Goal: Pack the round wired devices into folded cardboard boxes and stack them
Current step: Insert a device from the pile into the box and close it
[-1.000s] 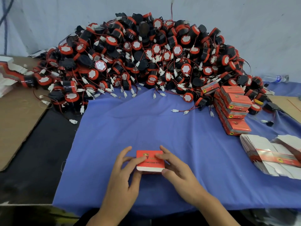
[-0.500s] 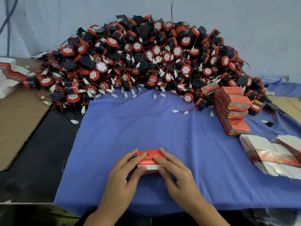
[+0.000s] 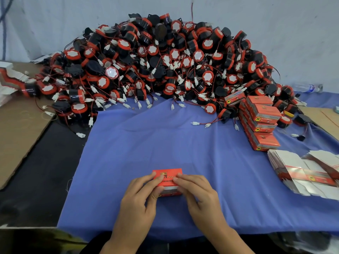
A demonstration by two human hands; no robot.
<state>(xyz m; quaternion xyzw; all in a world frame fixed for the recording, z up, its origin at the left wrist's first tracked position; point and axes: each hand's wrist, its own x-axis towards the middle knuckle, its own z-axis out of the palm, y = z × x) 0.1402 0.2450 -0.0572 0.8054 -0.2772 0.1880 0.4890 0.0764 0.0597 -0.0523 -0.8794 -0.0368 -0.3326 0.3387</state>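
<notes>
Left hand [image 3: 139,200] grips the left end of the small red cardboard box [image 3: 167,176], fingertips on top and thumb at the near side; right hand [image 3: 200,197] pinches the right end the same way. We read this as pressing the near flap closed, with the box braced on the blue cloth [image 3: 165,140] close to the body so both thumbs can work. Whether a device is inside, we can't tell. Far left, a brown cardboard sheet [image 3: 16,129] lies flat. The heap of round wired devices [image 3: 165,66] fills the back, white plugs trailing toward us, within reach for the next pick. Right of it, the stack of closed red boxes [image 3: 260,121] leans against the heap, so we judge this box goes there next. Nearest right, flat box blanks [image 3: 300,171] lie fanned out, handy for folding.
</notes>
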